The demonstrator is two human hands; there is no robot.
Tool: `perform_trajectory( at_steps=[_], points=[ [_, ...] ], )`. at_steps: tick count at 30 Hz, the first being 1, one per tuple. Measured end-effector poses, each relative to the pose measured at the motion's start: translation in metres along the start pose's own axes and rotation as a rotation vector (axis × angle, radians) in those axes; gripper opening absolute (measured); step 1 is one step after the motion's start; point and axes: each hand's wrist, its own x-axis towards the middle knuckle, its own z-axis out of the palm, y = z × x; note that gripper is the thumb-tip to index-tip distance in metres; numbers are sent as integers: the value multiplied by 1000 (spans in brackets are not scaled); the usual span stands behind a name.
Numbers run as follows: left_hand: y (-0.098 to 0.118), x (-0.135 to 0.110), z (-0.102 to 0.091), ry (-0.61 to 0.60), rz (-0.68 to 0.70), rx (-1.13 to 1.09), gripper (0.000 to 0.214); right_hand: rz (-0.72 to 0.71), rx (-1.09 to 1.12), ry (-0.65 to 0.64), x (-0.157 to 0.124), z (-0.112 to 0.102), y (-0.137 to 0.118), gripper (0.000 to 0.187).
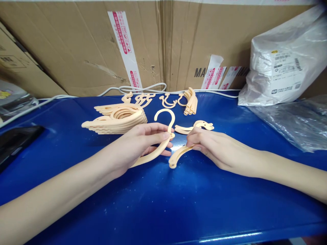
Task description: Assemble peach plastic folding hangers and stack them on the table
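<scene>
Pinched in my left hand [145, 139] is a cream plastic hanger piece [155, 152], a curved arm with a hook [171, 117] rising from its end. My right hand [217, 146] grips a loose hanger arm [178, 156] of the same colour, its rounded end pointing down and left. A small gap separates the two pieces, both above the blue table. Just behind my right hand lie a few more hanger arms [184, 129]. Beyond my left hand sits a stack of cream hanger pieces [114, 119].
Loose hooks [167, 102] and a bundle of arms [191, 102] lie along the back of the blue table [163, 211]. A white cable [109, 90] runs before the cardboard boxes [84, 44]. A plastic-wrapped package [278, 64] stands right; a black phone-like object [17, 143] lies left.
</scene>
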Motion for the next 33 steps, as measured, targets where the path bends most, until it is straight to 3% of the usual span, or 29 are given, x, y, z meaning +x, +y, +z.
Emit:
perform_trajectory(
  at_steps=[8, 19, 26, 33],
  points=[
    [0, -1, 4, 33, -10, -110, 5, 28, -330, 90, -2, -9, 6, 32],
    [4, -1, 5, -31, -77, -108, 9, -172, -632, 197, -2, -14, -1, 26],
    [3, -4, 8, -95, -117, -125, 8, -243, -732, 232, -1, -20, 4, 24],
    [-3, -1, 5, -111, -22, -54, 6, -253, -716, 201, -1, -16, 6, 25]
  ],
)
